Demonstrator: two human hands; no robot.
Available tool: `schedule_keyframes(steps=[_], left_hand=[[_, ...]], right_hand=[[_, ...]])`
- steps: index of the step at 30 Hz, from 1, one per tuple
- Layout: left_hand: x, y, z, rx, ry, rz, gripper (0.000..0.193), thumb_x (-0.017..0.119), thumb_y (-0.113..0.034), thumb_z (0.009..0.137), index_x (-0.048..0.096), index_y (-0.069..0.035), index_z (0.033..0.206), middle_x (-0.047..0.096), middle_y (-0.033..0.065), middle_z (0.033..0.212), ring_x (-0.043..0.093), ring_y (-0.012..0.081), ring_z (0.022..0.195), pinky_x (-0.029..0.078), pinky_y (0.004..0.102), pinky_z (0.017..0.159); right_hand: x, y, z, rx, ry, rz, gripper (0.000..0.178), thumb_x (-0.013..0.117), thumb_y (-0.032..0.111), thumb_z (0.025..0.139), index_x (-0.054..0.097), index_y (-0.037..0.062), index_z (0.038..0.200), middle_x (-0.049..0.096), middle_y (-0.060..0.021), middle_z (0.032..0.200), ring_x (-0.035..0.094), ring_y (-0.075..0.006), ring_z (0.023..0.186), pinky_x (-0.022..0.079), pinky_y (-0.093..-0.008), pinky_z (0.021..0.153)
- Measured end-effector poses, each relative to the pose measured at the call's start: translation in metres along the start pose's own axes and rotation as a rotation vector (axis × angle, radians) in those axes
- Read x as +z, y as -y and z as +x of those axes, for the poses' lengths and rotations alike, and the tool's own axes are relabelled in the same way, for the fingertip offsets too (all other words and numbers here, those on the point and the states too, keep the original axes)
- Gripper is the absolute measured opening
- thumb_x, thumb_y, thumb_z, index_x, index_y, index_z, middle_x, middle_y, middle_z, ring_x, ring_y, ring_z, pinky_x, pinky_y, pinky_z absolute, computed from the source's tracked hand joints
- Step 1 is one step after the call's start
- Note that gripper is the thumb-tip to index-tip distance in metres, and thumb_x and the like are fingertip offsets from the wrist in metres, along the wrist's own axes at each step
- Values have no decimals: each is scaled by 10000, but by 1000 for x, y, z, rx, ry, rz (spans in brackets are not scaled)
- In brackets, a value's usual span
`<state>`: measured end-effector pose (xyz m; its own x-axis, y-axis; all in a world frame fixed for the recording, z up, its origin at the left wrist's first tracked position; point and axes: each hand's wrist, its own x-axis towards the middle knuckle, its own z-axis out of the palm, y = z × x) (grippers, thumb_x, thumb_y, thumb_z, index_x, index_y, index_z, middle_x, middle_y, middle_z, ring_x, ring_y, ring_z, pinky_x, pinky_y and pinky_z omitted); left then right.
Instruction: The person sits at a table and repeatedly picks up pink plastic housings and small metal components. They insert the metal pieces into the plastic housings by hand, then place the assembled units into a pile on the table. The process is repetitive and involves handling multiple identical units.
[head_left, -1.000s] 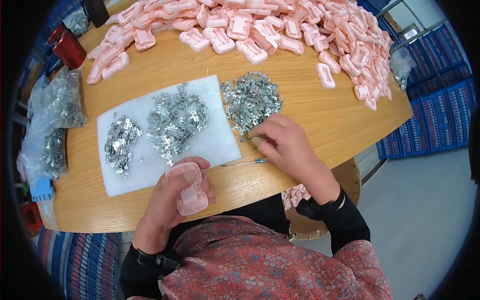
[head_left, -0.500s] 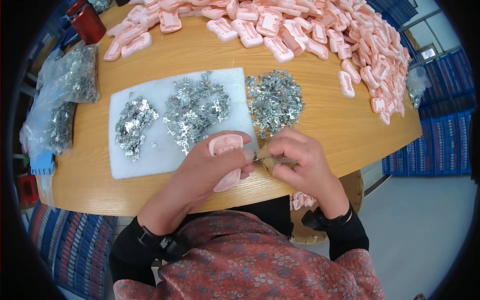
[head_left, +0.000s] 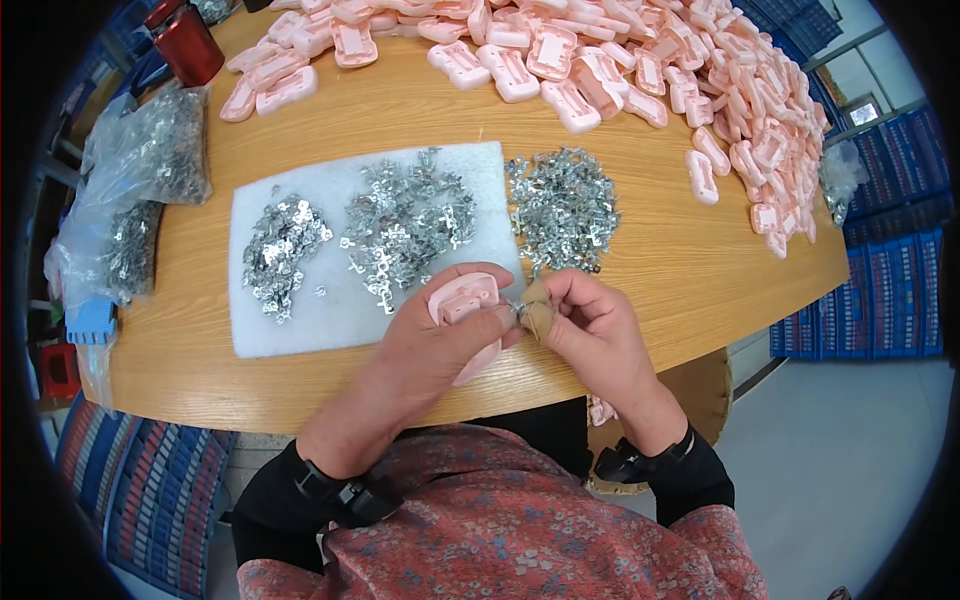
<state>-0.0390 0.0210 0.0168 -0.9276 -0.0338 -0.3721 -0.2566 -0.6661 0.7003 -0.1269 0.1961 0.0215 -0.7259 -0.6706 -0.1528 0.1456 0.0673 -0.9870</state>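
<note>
Above the table's near edge, my left hand [head_left: 425,340] is wrapped round a pink plastic shell [head_left: 463,292], its hollow side facing up and the thumb across it. My right hand [head_left: 603,335] meets it from the right, with tan covers [head_left: 537,318] on the thumb and a fingertip. Between the fingertips of both hands sits a small shiny metal piece [head_left: 518,309], mostly hidden, which my right hand pinches. Its exact shape cannot be made out. Just beyond the hands are heaps of small metal clips: a middle heap [head_left: 405,225] and a right-hand heap [head_left: 565,208].
A white foam sheet [head_left: 335,325] bears the middle heap and a smaller left heap [head_left: 280,250]. Pink shells [head_left: 690,75] pile up along the far and right table sides. Clear bags of metal parts [head_left: 165,150] and a red canister [head_left: 188,45] stand left. Blue racks [head_left: 860,290] flank the table.
My right hand has turned, and its fingers now sit closer round the metal piece against the shell. The shell is tilted slightly differently in my left hand. The whole view has shifted a little.
</note>
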Motion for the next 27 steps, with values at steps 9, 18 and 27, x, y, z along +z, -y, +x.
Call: schedule_keyframes(steps=[9, 18, 27], left_hand=[[-5, -8, -3, -126, -15, -63, 406, 488, -328, 1036, 547, -10, 1281, 640, 83, 892, 644, 184, 781, 573, 337, 735], [-36, -9, -3, -134, 248, -486, 675, 395, -548, 990, 457, -47, 1438, 598, 80, 938, 594, 220, 860, 559, 425, 786], [-25, -14, -6, 72, -55, -5, 389, 687, -278, 960, 559, -55, 1252, 620, 30, 995, 633, 132, 883, 555, 305, 797]], right_hand=[[-3, 9, 9, 75, 49, 174, 85, 630, 16, 930, 645, 34, 1012, 626, 58, 884, 538, 2, 768, 434, -175, 688], [-7, 16, -4, 10, 153, 109, 105, 650, -36, 901, 628, 13, 992, 604, 29, 940, 546, -28, 846, 444, -208, 741], [14, 15, -8, -19, 411, 190, 90, 636, -37, 909, 638, -10, 995, 662, -60, 1083, 609, -113, 1008, 488, -274, 897]])
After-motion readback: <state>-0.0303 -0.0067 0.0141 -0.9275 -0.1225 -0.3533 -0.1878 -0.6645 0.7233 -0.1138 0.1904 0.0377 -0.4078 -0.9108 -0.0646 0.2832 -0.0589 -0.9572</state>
